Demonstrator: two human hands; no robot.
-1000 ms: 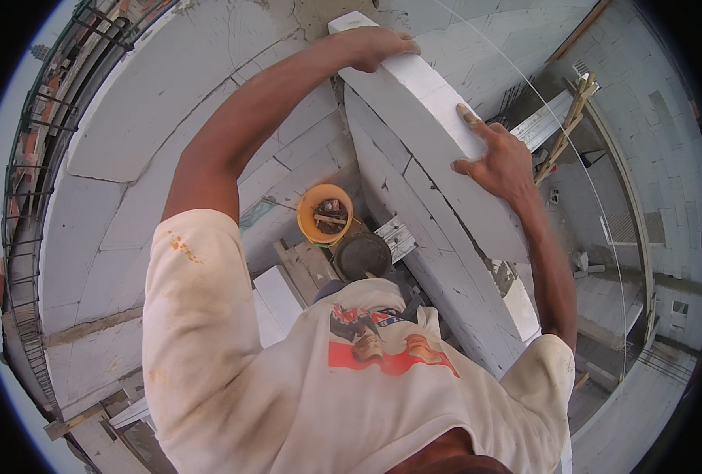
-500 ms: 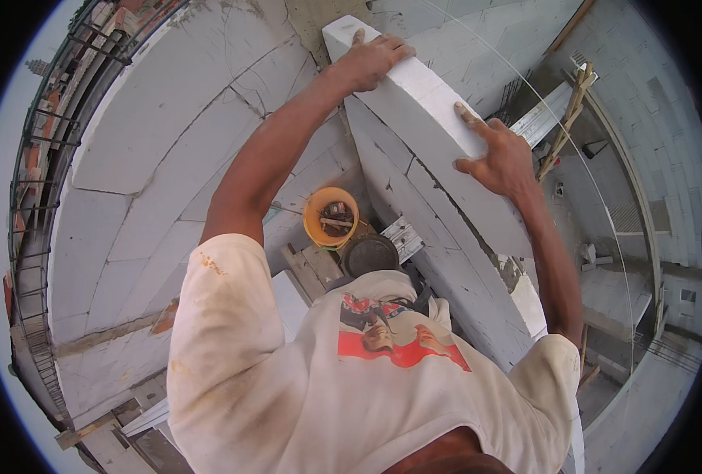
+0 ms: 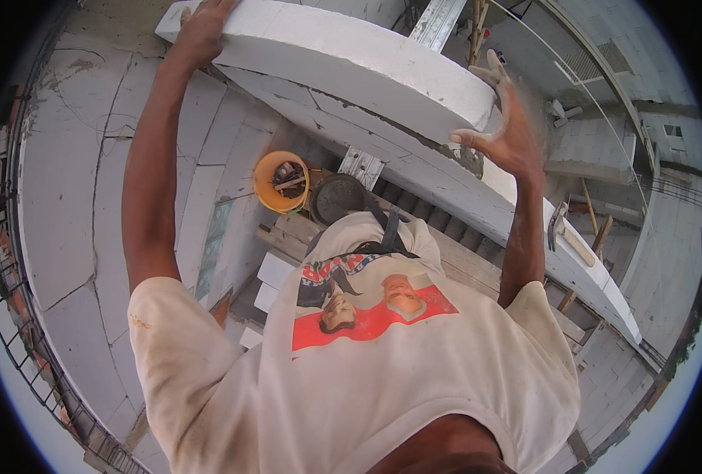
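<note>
Left hand (image 3: 201, 38): curled, gripping white block (image 3: 343, 63) at left end
Right hand (image 3: 511, 130): spread wide, right end; contact unclear
Seat: top edge of wall (image 3: 402, 164)

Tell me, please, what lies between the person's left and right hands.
In the head view, a long white block spans the stretch between the left hand and the right hand.

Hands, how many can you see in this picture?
2. The left hand is on the left end of the white block, its fingertips cut off by the picture's top edge. The right hand is spread at the block's right end. No others show.
</note>
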